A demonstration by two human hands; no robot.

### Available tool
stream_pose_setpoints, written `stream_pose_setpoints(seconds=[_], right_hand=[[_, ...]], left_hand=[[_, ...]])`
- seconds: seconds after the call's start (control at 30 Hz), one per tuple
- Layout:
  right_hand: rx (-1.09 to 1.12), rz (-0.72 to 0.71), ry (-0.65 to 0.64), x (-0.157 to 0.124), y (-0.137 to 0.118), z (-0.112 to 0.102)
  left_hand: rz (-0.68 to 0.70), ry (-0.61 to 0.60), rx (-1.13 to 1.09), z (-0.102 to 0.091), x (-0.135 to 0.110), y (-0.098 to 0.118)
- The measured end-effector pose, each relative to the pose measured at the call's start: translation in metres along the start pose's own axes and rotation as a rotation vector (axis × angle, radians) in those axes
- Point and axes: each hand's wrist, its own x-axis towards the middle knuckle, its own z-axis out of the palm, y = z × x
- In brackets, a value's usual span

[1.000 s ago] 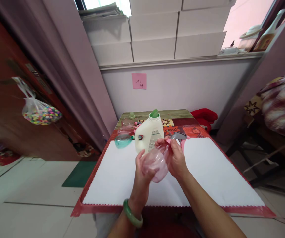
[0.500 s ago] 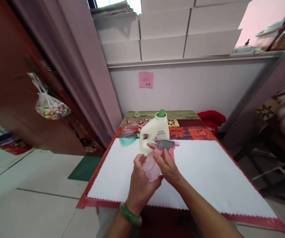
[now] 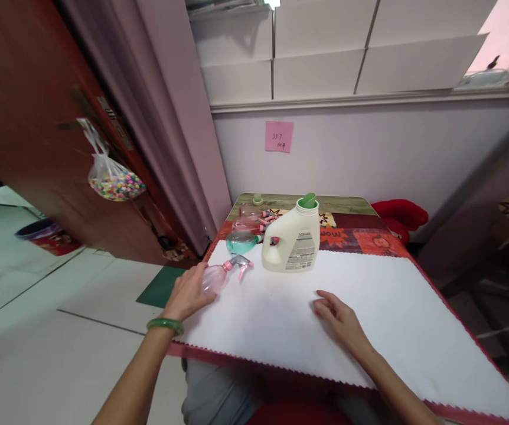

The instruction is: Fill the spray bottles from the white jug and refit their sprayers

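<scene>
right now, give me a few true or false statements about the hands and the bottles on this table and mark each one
1. The left hand holds the base of the clear pink plastic spray bottle, which lies on its side on the white cloth. True.
2. The right hand grips the spray bottle's trigger. False: it lies open and empty on the cloth, apart from the bottle.
3. The white plastic jug with a green cap stands upright on the table. True.
4. Both wrists are bare. False: a green bangle sits on the left wrist.
</scene>
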Motion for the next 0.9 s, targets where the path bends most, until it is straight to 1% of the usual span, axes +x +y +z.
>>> stream_pose_setpoints(seconds=[0.03,0.1,0.2,0.27,0.37,0.47,0.63,0.9], right_hand=[[0.014,-0.001,0.021,0.000,0.004,-0.002],[0.041,-0.009,0.062,-0.001,0.008,-0.004],[0.056,-0.031,0.109,-0.004,0.010,0.000],[0.061,-0.042,0.122,-0.006,0.009,0.002],[0.081,-0.047,0.113,-0.007,0.007,0.004],[0.080,-0.041,0.110,-0.007,0.005,0.004],[0.059,-0.039,0.121,-0.006,0.002,0.007],[0.044,-0.065,0.130,-0.010,-0.003,0.007]], left_hand=[[0.034,-0.034,0.017,-0.001,0.006,0.002],[0.078,-0.058,0.020,0.001,0.020,0.009],[0.102,-0.039,0.025,0.008,0.039,0.019],[0.092,-0.011,0.040,0.015,0.047,0.022],[0.074,0.027,0.069,0.024,0.050,0.024],[0.069,0.062,0.097,0.029,0.052,0.026],[0.066,0.097,0.127,0.029,0.064,0.028],[0.069,0.090,0.157,0.027,0.078,0.028]])
